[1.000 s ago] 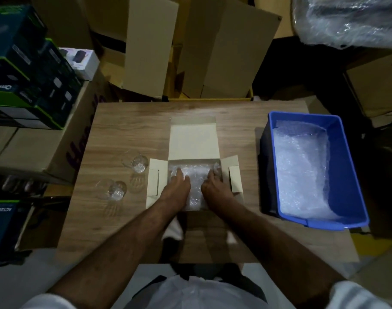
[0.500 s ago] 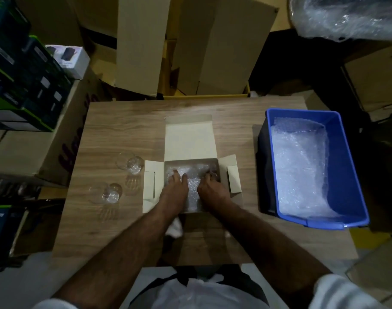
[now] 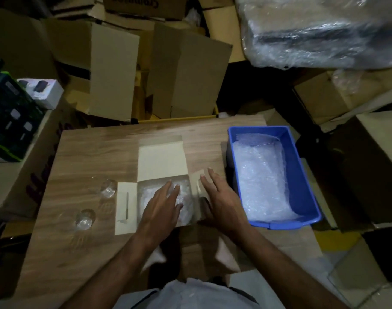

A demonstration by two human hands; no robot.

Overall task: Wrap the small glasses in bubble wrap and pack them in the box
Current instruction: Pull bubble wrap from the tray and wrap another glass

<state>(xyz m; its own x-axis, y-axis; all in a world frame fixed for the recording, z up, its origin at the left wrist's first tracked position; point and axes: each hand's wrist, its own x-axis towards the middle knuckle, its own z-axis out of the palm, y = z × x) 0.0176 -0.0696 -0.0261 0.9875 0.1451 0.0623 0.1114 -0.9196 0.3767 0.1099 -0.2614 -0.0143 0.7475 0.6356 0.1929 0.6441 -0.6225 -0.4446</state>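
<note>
A: Head view: left hand (image 3: 162, 202) flat on bubble-wrapped bundle (image 3: 186, 197) in small white cardboard box (image 3: 161, 162), right hand (image 3: 219, 198) open on its flap.

B: Two clear small glasses (image 3: 84, 220) by counter's (image 3: 90, 152) left edge. Likely fragile, slippery; grip round the bowl.

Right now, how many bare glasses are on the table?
2. One glass beside the box's left flap, another glass nearer the person. Wrapped ones in the box may be hidden.
</note>
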